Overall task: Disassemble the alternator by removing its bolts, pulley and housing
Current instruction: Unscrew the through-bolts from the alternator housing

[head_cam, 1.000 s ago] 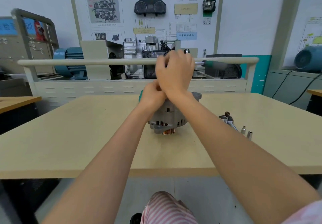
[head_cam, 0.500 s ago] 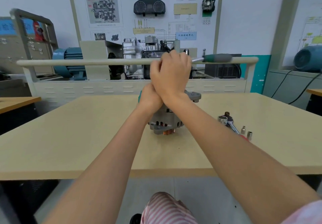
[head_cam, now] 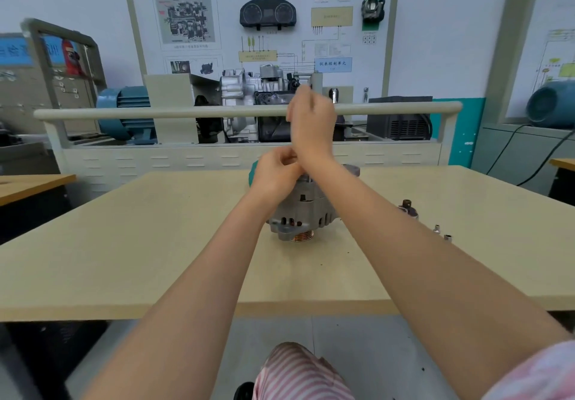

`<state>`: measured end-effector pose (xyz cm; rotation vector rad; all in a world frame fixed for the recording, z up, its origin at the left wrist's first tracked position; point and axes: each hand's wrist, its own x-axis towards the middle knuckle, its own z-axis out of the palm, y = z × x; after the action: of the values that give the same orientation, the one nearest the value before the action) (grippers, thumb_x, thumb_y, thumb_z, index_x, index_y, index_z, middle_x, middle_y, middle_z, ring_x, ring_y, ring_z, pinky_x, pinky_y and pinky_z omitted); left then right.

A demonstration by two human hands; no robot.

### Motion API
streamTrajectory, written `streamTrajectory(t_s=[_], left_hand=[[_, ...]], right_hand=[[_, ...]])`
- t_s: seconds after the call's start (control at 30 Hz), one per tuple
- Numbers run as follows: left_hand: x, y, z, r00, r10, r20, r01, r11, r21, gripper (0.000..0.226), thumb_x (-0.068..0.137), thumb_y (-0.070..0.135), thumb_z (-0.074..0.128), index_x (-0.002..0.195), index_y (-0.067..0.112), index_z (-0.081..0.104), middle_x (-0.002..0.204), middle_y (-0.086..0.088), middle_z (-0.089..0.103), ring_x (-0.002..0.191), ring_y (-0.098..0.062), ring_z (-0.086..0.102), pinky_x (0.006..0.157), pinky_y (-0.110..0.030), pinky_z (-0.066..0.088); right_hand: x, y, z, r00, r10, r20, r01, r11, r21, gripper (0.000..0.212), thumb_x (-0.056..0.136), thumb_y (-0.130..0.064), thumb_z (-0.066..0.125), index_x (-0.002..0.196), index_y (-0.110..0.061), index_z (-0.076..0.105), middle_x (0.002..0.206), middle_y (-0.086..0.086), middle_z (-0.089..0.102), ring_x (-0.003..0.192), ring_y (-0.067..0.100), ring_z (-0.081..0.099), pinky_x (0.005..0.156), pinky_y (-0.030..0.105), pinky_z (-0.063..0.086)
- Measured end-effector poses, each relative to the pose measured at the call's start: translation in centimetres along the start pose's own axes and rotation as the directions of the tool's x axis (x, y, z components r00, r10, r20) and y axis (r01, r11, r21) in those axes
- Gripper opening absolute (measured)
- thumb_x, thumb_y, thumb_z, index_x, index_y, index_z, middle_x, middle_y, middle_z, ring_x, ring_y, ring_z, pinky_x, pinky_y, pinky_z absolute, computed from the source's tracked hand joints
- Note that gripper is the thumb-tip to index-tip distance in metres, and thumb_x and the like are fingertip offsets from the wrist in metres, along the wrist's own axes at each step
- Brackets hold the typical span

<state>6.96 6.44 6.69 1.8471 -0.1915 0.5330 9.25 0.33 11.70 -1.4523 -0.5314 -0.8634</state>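
The grey alternator (head_cam: 298, 213) stands on the beige table (head_cam: 140, 244) with its copper-coloured pulley (head_cam: 302, 237) at the bottom front. My left hand (head_cam: 273, 172) sits on top of the alternator, its fingers curled round something there. A teal end (head_cam: 252, 173) sticks out to the left of that hand. My right hand (head_cam: 311, 122) is raised above the alternator, crossing over the left wrist, blurred, with its fingers curled. The green-handled tool it held is hidden behind it.
Right of the alternator lie a small wrench (head_cam: 407, 208) and two metal sockets (head_cam: 437, 228). A training bench with a round rail (head_cam: 186, 112) and a gearbox stands behind the table. Another table edge (head_cam: 37, 182) is at the left.
My right hand has swung up and to the left above the alternator. The green handle that stuck out to its right is no longer seen. The left hand stays on the alternator.
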Motion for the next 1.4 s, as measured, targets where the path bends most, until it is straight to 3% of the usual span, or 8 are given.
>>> streamTrajectory(t_s=[0.17,0.33,0.57,0.73,0.9,1.1,1.23,1.4], left_hand=[[0.4,0.0,0.2,0.999,-0.014,-0.032,0.016,0.999,0.051,0.027,0.092,0.003,0.051,0.068,0.016,0.05,0.065,0.003,0.054,0.061,-0.006,0.046,0.052,-0.017,0.037],[-0.2,0.3,-0.1,0.999,0.014,0.046,-0.014,1.0,0.0,0.015,0.09,0.008,0.057,0.086,0.02,0.065,0.079,0.008,0.068,0.082,-0.01,0.063,0.073,-0.021,0.051],[-0.4,0.3,-0.1,0.998,0.015,0.057,-0.012,0.998,-0.054,0.024,0.088,0.019,0.065,0.11,0.014,0.071,0.104,0.001,0.072,0.1,-0.012,0.066,0.095,-0.032,0.05],[-0.1,0.2,0.1,0.999,-0.015,-0.028,0.016,0.999,0.033,0.013,0.087,0.007,0.061,0.08,0.011,0.072,0.078,-0.003,0.07,0.081,-0.019,0.064,0.076,-0.032,0.051],[0.9,-0.5,0.1,0.995,-0.066,-0.076,0.071,0.995,0.074,0.037,0.089,-0.002,0.05,0.057,0.012,0.043,0.058,-0.003,0.044,0.06,-0.014,0.035,0.057,-0.028,0.03],[-0.1,-0.3,0.2,1.0,0.019,-0.011,-0.019,1.0,0.013,0.038,0.086,-0.002,0.053,0.056,0.021,0.049,0.04,0.015,0.051,0.044,0.004,0.046,0.042,-0.007,0.033],[-0.4,0.1,-0.1,0.994,0.061,0.088,-0.059,0.998,-0.033,0.014,0.092,0.016,0.058,0.099,0.019,0.07,0.09,0.007,0.071,0.095,-0.011,0.065,0.085,-0.026,0.05],[-0.2,0.0,-0.3,0.988,0.047,0.15,-0.044,0.999,-0.019,0.021,0.095,0.025,0.054,0.083,0.037,0.068,0.088,0.016,0.071,0.095,-0.009,0.065,0.087,-0.031,0.049]], right_hand=[[-1.2,1.0,0.0,0.952,-0.304,0.015,0.213,0.63,-0.746,0.024,0.087,-0.022,0.044,0.077,-0.011,0.061,0.082,-0.001,0.053,0.087,0.019,0.043,0.09,0.029,0.028],[0.1,-0.3,-0.1,0.998,-0.018,-0.059,0.013,0.996,-0.083,0.043,0.087,-0.022,0.039,0.045,-0.013,0.035,0.047,0.0,0.035,0.055,0.017,0.035,0.06,0.03,0.03],[2.1,-0.7,-0.9,0.902,0.384,0.198,-0.417,0.651,0.635,0.057,0.095,-0.019,0.029,0.037,-0.015,0.032,0.037,0.002,0.031,0.043,0.019,0.034,0.056,0.026,0.046],[0.1,-0.4,-0.1,0.999,0.037,-0.014,-0.036,0.999,0.026,0.043,0.092,-0.016,0.036,0.05,-0.014,0.038,0.049,-0.002,0.037,0.05,0.011,0.035,0.055,0.027,0.033],[-1.3,1.3,0.0,0.954,-0.292,0.065,0.229,0.574,-0.786,0.028,0.087,-0.024,0.042,0.088,-0.008,0.065,0.094,0.006,0.059,0.095,0.024,0.047,0.091,0.031,0.027],[-0.5,0.6,-0.4,0.973,-0.23,0.025,0.207,0.815,-0.541,0.036,0.088,-0.025,0.042,0.053,-0.014,0.042,0.067,0.0,0.051,0.076,0.019,0.043,0.086,0.034,0.035],[0.5,-0.1,-0.6,1.0,0.009,-0.004,-0.01,0.99,-0.142,0.051,0.085,-0.03,0.035,0.044,-0.004,0.05,0.041,0.001,0.046,0.049,0.013,0.042,0.06,0.028,0.038],[2.6,-0.4,-0.9,0.914,0.352,0.202,-0.406,0.775,0.485,0.058,0.093,-0.014,0.035,0.035,-0.014,0.034,0.035,0.0,0.034,0.041,0.015,0.036,0.06,0.027,0.044]])
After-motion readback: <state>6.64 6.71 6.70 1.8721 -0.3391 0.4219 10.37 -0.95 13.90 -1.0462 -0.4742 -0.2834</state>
